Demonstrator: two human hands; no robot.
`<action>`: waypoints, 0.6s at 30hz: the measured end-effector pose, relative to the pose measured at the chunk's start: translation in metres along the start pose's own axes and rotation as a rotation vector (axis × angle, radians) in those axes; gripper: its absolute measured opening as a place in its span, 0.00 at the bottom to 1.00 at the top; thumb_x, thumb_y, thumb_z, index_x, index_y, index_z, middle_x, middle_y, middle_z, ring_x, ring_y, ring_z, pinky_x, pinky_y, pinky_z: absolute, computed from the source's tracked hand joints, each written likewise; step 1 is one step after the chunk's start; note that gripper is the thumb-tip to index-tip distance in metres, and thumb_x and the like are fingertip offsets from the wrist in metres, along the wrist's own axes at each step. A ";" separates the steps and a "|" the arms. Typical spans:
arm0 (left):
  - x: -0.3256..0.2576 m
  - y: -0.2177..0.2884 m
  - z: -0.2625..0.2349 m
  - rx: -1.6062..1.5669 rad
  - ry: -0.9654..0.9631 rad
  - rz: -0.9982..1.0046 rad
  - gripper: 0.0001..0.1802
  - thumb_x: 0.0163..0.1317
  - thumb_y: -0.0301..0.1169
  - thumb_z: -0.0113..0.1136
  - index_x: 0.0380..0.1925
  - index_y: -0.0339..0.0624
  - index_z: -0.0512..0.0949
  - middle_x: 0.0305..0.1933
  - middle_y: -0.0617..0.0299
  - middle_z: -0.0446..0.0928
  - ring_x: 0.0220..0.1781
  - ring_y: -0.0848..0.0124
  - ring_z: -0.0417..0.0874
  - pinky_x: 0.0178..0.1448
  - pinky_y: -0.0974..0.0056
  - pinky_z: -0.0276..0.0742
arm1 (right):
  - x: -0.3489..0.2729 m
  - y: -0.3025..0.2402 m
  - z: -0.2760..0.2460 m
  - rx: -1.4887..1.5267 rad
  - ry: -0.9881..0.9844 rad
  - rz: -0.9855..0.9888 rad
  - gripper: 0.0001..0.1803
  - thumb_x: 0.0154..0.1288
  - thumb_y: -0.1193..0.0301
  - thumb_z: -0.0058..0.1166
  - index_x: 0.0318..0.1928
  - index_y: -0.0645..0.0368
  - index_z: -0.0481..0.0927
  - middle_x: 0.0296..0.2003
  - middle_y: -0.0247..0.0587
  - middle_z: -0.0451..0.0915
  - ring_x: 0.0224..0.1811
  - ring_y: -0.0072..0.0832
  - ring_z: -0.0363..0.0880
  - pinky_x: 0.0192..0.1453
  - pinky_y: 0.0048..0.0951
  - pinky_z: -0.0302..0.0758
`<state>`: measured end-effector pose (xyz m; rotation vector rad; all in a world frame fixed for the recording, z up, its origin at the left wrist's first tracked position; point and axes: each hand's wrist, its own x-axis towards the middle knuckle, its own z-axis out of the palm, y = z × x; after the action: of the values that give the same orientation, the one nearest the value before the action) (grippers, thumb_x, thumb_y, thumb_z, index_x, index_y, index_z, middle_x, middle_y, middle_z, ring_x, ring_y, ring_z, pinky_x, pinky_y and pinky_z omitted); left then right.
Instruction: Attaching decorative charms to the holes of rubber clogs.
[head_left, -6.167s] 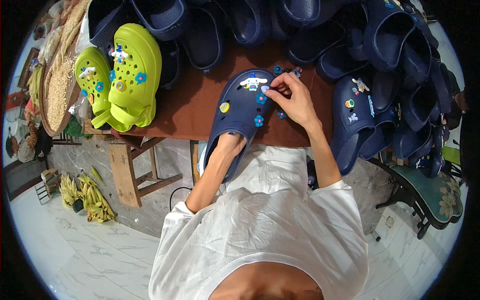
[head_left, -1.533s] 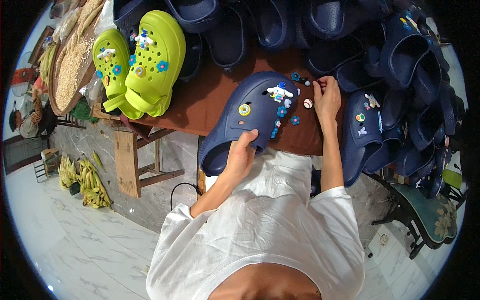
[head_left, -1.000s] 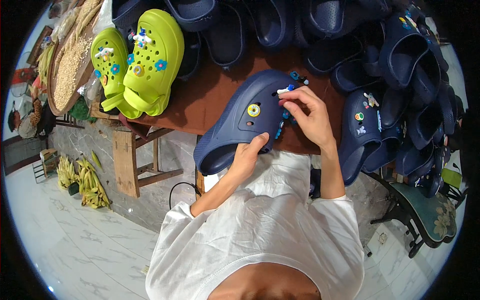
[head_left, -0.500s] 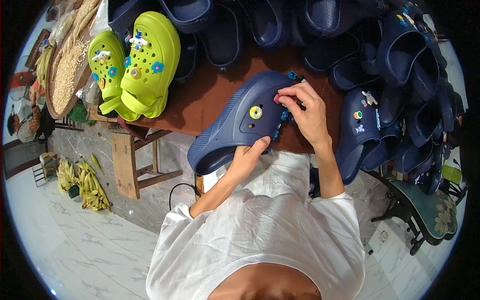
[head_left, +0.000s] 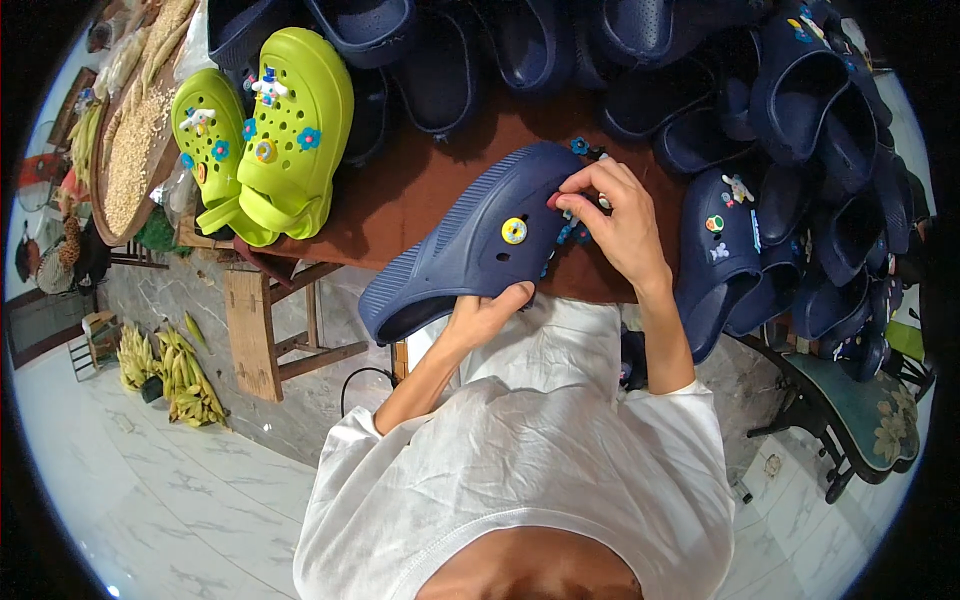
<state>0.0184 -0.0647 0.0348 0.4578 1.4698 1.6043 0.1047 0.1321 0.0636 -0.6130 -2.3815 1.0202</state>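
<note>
A navy clog [head_left: 460, 232] with a ribbed sole edge is held tilted on its side over the near edge of the brown table. My left hand [head_left: 488, 312] grips it from below, fingers inside the opening and thumb outside. A round yellow donut-like charm [head_left: 514, 231] sits in one of its holes. My right hand [head_left: 612, 215] pinches a small red charm [head_left: 553, 200] against the toe part of the clog. Several loose charms, among them a blue flower charm [head_left: 579, 146], lie on the table behind the clog, partly hidden by my right hand.
Two lime-green clogs [head_left: 298, 140] decorated with charms stand at the left of the brown table [head_left: 400, 228]. Navy clogs [head_left: 800, 95] crowd the back and right. A decorated navy clog [head_left: 718, 255] is right of my right hand. A wooden stool [head_left: 252, 335] stands at lower left.
The navy clog and my left hand have shifted slightly left, and the clog is turned a little. My right hand still pinches the red charm at the toe.
</note>
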 end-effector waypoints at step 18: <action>0.014 -0.015 -0.018 -0.285 0.008 -0.175 0.25 0.46 0.24 0.61 0.49 0.34 0.75 0.47 0.61 0.76 0.46 0.71 0.77 0.51 0.66 0.75 | 0.000 0.010 0.016 -0.035 0.083 -0.093 0.10 0.55 0.62 0.67 0.31 0.54 0.84 0.34 0.34 0.77 0.41 0.36 0.75 0.48 0.38 0.70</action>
<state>0.0024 -0.0657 0.0127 0.1560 1.2249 1.6415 0.0978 0.1295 0.0458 -0.5413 -2.3366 0.8986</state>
